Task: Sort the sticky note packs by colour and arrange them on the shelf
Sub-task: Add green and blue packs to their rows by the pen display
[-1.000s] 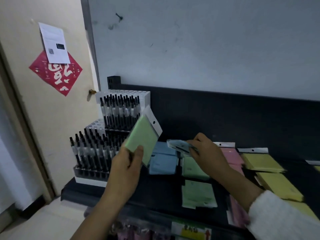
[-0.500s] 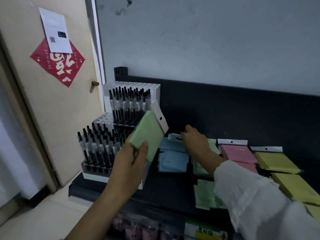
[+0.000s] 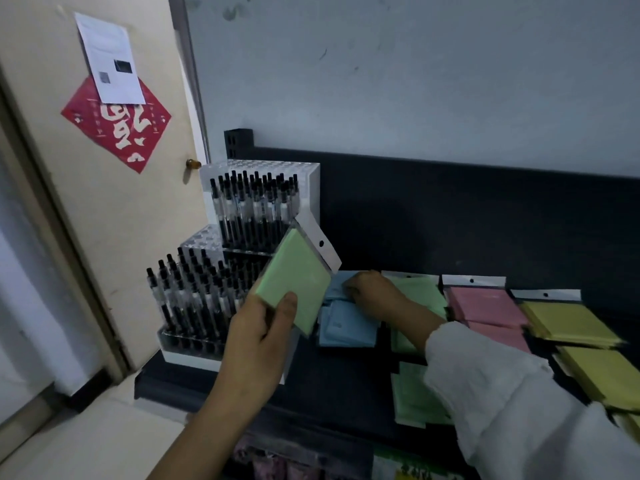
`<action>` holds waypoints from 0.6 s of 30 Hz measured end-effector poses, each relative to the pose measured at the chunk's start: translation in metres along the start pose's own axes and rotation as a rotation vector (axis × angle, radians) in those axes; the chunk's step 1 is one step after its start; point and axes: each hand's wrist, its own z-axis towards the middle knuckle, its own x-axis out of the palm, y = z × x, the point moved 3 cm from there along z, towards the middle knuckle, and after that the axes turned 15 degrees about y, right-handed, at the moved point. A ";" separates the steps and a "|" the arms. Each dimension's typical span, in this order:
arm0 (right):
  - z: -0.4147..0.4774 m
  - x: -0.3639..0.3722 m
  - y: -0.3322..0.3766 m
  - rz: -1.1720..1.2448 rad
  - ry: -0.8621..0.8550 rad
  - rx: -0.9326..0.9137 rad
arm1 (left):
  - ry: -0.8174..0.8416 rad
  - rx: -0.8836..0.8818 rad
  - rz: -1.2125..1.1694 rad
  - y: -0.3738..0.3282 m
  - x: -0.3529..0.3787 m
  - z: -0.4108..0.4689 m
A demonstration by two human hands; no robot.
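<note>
So: green pack (image 3: 294,282) is up off the shelf (image 3: 339,382), tilted, with the left hand (image 3: 258,336) gripping its lower end, thumb on the face. I'd guess it's parked there while the other hand works. The right hand (image 3: 372,289) reaches across onto the blue packs (image 3: 346,327), just beyond the held pack; can't tell if it grips one. Further right lie green piles (image 3: 415,400), pink piles (image 3: 485,304) and yellow piles (image 3: 571,323).

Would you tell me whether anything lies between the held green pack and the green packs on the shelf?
Yes: the right hand, at the blue packs, and its forearm lie between the held green pack and the shelf's green packs.
</note>
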 end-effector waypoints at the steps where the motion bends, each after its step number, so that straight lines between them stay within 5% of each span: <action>1: -0.008 -0.006 0.003 0.071 -0.028 0.001 | 0.012 -0.011 -0.011 0.001 0.003 0.001; 6: -0.066 -0.034 0.028 0.941 -0.215 -0.034 | 0.039 -0.028 -0.103 -0.001 0.018 0.005; 9: -0.100 -0.023 0.045 1.467 -0.124 -0.070 | 0.078 -0.021 -0.147 -0.002 0.030 0.005; 13: -0.135 0.003 0.058 1.526 0.003 -0.144 | 0.116 -0.082 -0.178 0.002 0.050 0.004; 18: -0.155 0.001 0.026 1.493 -0.186 0.003 | 0.244 -0.107 -0.065 0.017 0.072 0.010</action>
